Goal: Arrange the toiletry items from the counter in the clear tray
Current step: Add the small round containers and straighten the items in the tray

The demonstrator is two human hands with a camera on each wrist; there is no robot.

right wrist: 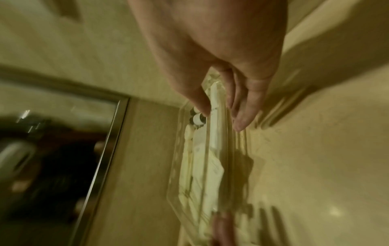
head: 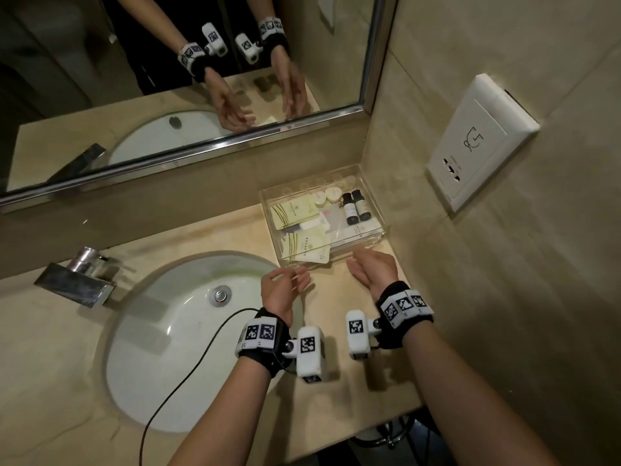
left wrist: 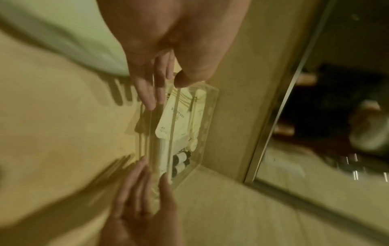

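While both hands hover just short of the tray, nothing is held in either of them. At the far left of the head view a square metal tap (head: 79, 279) stands on the beige counter (head: 60, 381), its spout reaching toward the white oval basin (head: 161, 358), which has a round drain plug (head: 220, 295) at its middle; a thin black cable (head: 188, 368) runs across the basin to the left wristband. Next comes the left hand (head: 284, 290), above the basin's right rim, fingers loosely bent and spread, gripping nothing. Just beyond it and to the right, the clear tray (head: 376, 238) sits on the counter in the corner below the mirror (head: 168, 79). Inside it lie two pale yellow packets (head: 294, 211) at the left, one behind the other, small white round pots (head: 327, 196) at the back, flat white sachets (head: 331, 225) in the middle, and two small dark bottles (head: 355, 208) side by side at the right. The right hand (head: 373, 270) is near the tray's front right corner, palm turned inward, fingers straight and relaxed, not touching the tray as far as the head view shows. In the left wrist view the left fingers (left wrist: 147, 93) point at the tray's near wall, though blur hides any contact. On the wall at the far right is a white socket plate (head: 477, 142).
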